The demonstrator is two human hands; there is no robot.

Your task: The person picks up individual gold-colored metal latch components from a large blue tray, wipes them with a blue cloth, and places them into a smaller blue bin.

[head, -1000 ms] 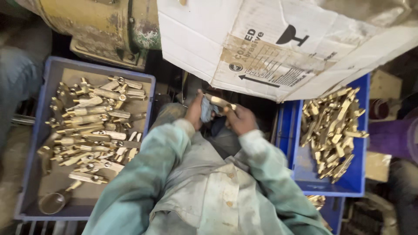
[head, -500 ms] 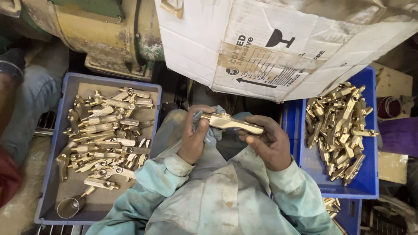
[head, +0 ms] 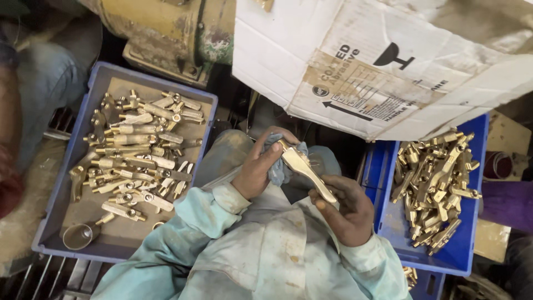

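A cramped workshop floor shows below, with a worn yellow-painted machine body [head: 166, 28] at the top and a soiled white cardboard sheet [head: 377, 61] slanting in from the upper right.

At the centre, above the person's lap, a long brass handle piece [head: 304, 166] lies slanted between the two hands. The right hand [head: 347, 208] grips its lower end, fingers curled and closed around the metal. The left hand [head: 261, 164] is at the upper end, fingers bent and pressed on a crumpled blue cloth [head: 280, 166] that sits against the brass. Both sleeves are pale green and stained.

Left of the lap, a blue tray [head: 55, 219] carries many brass parts [head: 139, 150] laid roughly in rows on its cardboard-lined floor; a small round metal cup [head: 78, 236] sits near the tray's near left corner.

Right of the lap, a second blue tray [head: 461, 258] holds a loose heap of brass castings [head: 436, 186], piled towards its far right corner and partly under the cardboard sheet. Another blue tray edge with a few brass bits [head: 411, 275] shows just below it.

At the far left edge, another person's blue-clothed leg [head: 47, 89] is visible.
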